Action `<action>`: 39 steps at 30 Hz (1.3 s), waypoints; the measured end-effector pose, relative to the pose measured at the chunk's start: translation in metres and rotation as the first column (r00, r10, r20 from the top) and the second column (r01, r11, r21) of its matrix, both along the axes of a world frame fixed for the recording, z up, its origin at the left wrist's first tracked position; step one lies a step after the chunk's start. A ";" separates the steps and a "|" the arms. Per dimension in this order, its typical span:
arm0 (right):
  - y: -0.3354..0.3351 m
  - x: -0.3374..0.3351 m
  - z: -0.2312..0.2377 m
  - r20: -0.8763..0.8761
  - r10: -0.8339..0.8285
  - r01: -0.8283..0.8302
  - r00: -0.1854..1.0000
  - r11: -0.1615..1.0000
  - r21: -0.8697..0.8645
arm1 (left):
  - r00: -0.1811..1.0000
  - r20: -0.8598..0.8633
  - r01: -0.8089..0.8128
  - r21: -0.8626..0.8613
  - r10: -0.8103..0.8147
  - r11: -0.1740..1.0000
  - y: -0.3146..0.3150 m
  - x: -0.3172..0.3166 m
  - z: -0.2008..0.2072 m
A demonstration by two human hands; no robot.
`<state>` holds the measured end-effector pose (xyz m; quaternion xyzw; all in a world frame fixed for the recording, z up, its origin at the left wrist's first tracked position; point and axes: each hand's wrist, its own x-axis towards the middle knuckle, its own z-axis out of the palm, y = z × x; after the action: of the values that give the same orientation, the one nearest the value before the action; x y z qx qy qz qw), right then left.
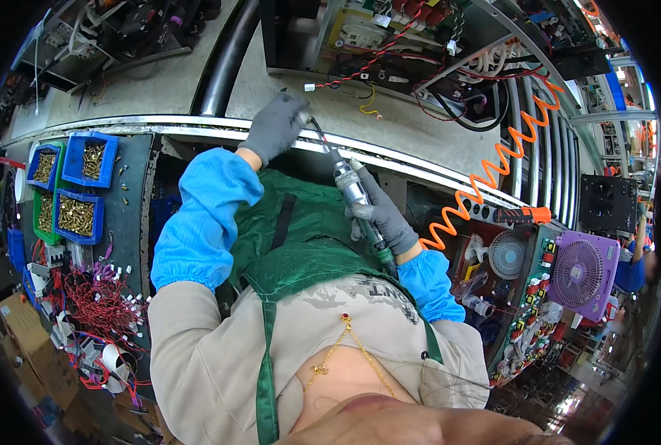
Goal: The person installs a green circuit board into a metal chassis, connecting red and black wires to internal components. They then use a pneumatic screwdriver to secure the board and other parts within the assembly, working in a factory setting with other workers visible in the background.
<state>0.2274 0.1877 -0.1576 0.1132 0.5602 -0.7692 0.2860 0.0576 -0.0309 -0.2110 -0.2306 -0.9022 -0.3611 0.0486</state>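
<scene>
My right hand (pixel 387 215), in a grey glove, is closed around a silver and green power screwdriver (pixel 351 185) held in front of my apron. Its long thin bit (pixel 321 136) slants up and left toward my left hand (pixel 277 124). That hand, also gloved in grey, has its fingers drawn together beside the bit's tip, over the metal rail (pixel 219 127). Whatever its fingertips hold is too small to make out. Just beyond lies an open metal chassis (pixel 271 70), with a twisted red wire (pixel 367 68) ending in a white connector and a yellow wire (pixel 373 100).
Blue bins (pixel 80 216) of brass screws stand at left, above a heap of red wires (pixel 104 308). An orange coiled hose (pixel 479 182) stretches across the right side. Beyond it are an orange-handled tool (pixel 523 215), a purple fan (pixel 584 274) and rollers (pixel 553 148).
</scene>
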 end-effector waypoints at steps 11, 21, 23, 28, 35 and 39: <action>0.004 0.009 0.025 0.013 -0.075 0.076 0.997 0.992 -0.100 | 0.683 0.674 -0.512 0.717 -0.281 0.473 0.025 -0.003 0.019; 0.000 0.006 0.042 -0.188 -0.087 0.091 0.978 0.996 0.012 | 0.510 0.612 -0.559 0.770 -0.604 0.308 0.033 -0.002 0.045; 0.006 0.006 0.039 -0.195 -0.037 0.049 0.980 0.997 0.058 | 0.533 0.648 -0.532 0.757 -0.544 0.380 0.032 -0.001 0.050; 0.005 0.008 0.050 -0.156 0.004 0.013 0.988 0.994 0.106 | 0.662 0.676 -0.375 0.672 -0.324 0.638 0.028 -0.002 0.064; 0.010 0.016 0.036 -0.085 -0.063 0.045 0.994 0.980 -0.192 | 0.737 0.525 -0.053 0.674 -0.426 0.737 0.017 -0.009 0.063; 0.005 0.019 0.047 -0.077 -0.060 0.046 0.995 0.984 -0.173 | 0.636 0.553 -0.215 0.797 -0.538 0.564 0.016 -0.006 0.047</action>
<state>0.2464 0.1923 -0.1110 0.0713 0.5000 -0.8258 0.2510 0.0519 -0.0144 -0.1641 -0.1019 -0.5370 -0.7934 -0.2678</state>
